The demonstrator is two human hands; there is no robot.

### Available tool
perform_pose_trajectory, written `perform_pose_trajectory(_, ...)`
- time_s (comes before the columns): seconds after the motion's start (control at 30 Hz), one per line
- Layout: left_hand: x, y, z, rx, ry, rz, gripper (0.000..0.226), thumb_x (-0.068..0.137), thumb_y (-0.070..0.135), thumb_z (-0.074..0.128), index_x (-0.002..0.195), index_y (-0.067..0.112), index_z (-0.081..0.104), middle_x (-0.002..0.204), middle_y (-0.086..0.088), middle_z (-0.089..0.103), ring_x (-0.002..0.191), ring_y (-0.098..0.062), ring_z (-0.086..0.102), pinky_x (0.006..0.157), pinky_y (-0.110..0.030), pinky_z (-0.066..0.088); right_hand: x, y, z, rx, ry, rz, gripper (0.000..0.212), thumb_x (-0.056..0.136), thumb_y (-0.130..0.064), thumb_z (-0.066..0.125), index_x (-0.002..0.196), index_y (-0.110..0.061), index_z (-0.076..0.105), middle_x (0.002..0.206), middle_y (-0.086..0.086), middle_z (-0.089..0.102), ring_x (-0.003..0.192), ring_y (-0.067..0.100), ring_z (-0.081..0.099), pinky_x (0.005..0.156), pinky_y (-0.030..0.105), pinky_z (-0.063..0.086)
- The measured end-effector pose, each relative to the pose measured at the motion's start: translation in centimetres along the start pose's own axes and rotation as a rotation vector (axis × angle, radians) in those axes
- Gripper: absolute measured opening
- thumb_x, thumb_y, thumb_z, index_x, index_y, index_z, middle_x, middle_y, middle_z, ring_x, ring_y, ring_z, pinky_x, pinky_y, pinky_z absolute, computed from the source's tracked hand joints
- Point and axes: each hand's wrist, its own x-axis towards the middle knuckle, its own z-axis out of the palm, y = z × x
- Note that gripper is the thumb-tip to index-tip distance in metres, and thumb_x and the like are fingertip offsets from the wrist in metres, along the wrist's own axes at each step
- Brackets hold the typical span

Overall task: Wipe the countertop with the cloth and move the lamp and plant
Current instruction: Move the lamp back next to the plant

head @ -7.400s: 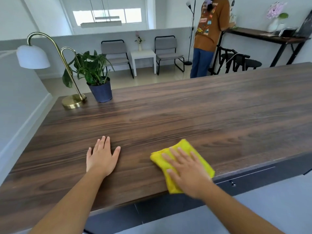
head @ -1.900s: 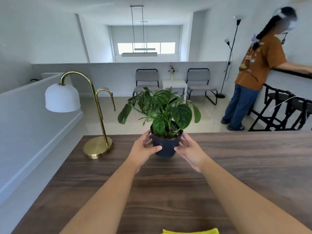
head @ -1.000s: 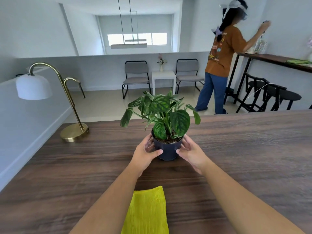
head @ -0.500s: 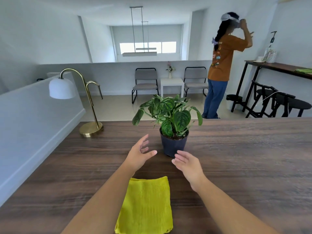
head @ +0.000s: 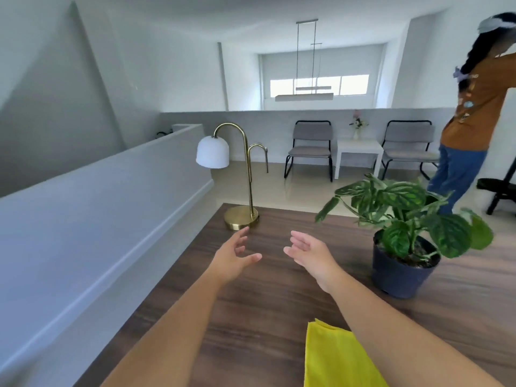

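Lamp [head: 240, 174] stands upright at the far left corner of the wooden countertop [head: 268, 297], brass base flat on the wood, curved brass neck, white dome shade hanging to its left. Nothing touches it. Left hand [head: 233, 256] hovers just short of the base, fingers spread and slightly curled, thumb out to the right, empty. Right hand [head: 311, 254] is beside it, palm facing left, fingers loosely spread, also empty. The two palms face each other with a gap between, both aimed toward the lamp base.

Plant [head: 405, 219] sits to the right of the hands in a dark pot [head: 399, 270], upright on the countertop, clear of the right hand. Yellow cloth [head: 335, 358] lies flat near the front edge, partly under the right forearm, not held.

White low wall [head: 97, 208] runs along the left side of the countertop. Behind: two grey chairs [head: 310, 148], a small white table [head: 358, 152] between them, and a person in an orange shirt [head: 474, 113] standing at far right, partly cut off.
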Motion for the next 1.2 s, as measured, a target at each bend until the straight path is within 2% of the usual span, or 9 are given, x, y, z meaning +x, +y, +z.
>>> perform_pose_trajectory(0.33,12.6,-2.5,-7.5,0.069,0.007,0.022,0.083,0.075,0.024,0.078,0.145,0.029,0.033,0.148,-0.002,0.042,0.133,-0.020,0.043,0.111,-0.040,0.037,12.8,-3.7,5.9,-0.139,0.013,0.003,0.061,0.086,-0.017,0.069,0.141,-0.022,0.043,0.145,0.003,0.048,0.132,0.017,0.044,0.112,0.045,0.036)
perform_pose_trajectory(0.47,18.0,-3.9,-7.5,0.193,-0.037,-0.021,0.094,0.071,0.029,0.081,0.147,0.028,0.026,0.151,0.000,0.038,0.137,-0.020,0.037,0.114,-0.038,0.032,17.7,-4.3,7.3,-0.154,0.068,-0.034,0.060,0.087,-0.017,0.067,0.141,-0.021,0.042,0.145,0.004,0.048,0.132,0.018,0.045,0.111,0.043,0.037)
perform_pose_trajectory(0.6,21.4,-5.9,-6.6,0.300,-0.087,-0.086,0.107,0.063,0.041,0.084,0.148,0.025,0.022,0.151,-0.003,0.035,0.135,-0.024,0.039,0.112,-0.042,0.034,21.2,-4.1,9.1,-0.127,0.118,-0.076,0.048,0.089,-0.018,0.065,0.135,-0.019,0.051,0.132,0.000,0.057,0.120,0.017,0.053,0.104,0.035,0.043)
perform_pose_trajectory(0.77,23.4,-6.8,-5.6,0.445,-0.148,-0.078,0.121,0.056,0.046,0.086,0.150,0.032,0.012,0.157,-0.002,0.023,0.144,-0.026,0.023,0.115,-0.048,0.027,23.3,-3.4,10.4,-0.098,0.266,-0.130,0.033,0.090,-0.018,0.062,0.123,-0.019,0.059,0.115,0.002,0.065,0.109,0.019,0.060,0.099,0.041,0.049)
perform_pose_trajectory(0.9,23.7,-6.6,-4.9,0.575,-0.131,-0.071,0.120,0.055,0.049,0.084,0.149,0.033,0.011,0.151,-0.008,0.031,0.139,-0.029,0.028,0.112,-0.046,0.031,23.9,-3.2,11.1,-0.131,0.339,-0.165,0.022,0.091,-0.015,0.061,0.113,-0.019,0.061,0.103,0.000,0.067,0.098,0.018,0.062,0.093,0.044,0.053)
perform_pose_trajectory(1.03,23.2,-6.4,-4.3,0.684,-0.111,-0.065,0.116,0.055,0.053,0.080,0.147,0.033,0.013,0.145,-0.008,0.037,0.135,-0.028,0.034,0.111,-0.044,0.033,23.4,-3.2,11.7,-0.161,0.416,-0.206,0.015,0.091,-0.009,0.059,0.104,-0.015,0.061,0.092,-0.001,0.064,0.087,0.017,0.060,0.085,0.035,0.051)
perform_pose_trajectory(1.1,22.6,-6.1,-3.9,0.696,-0.111,-0.058,0.117,0.055,0.055,0.079,0.147,0.032,0.012,0.144,-0.009,0.038,0.134,-0.029,0.035,0.110,-0.044,0.033,22.7,-3.2,11.5,-0.150,0.443,-0.222,0.012,0.090,-0.008,0.060,0.097,-0.018,0.060,0.091,-0.002,0.065,0.085,0.016,0.060,0.082,0.030,0.047)
perform_pose_trajectory(1.2,21.5,-5.3,-3.3,0.686,-0.112,-0.042,0.116,0.055,0.055,0.078,0.147,0.032,0.012,0.143,-0.009,0.038,0.133,-0.030,0.035,0.110,-0.044,0.033,21.5,-3.3,10.6,-0.145,0.449,-0.231,0.013,0.090,-0.010,0.062,0.102,-0.015,0.063,0.097,0.002,0.070,0.089,0.017,0.064,0.085,0.036,0.052)
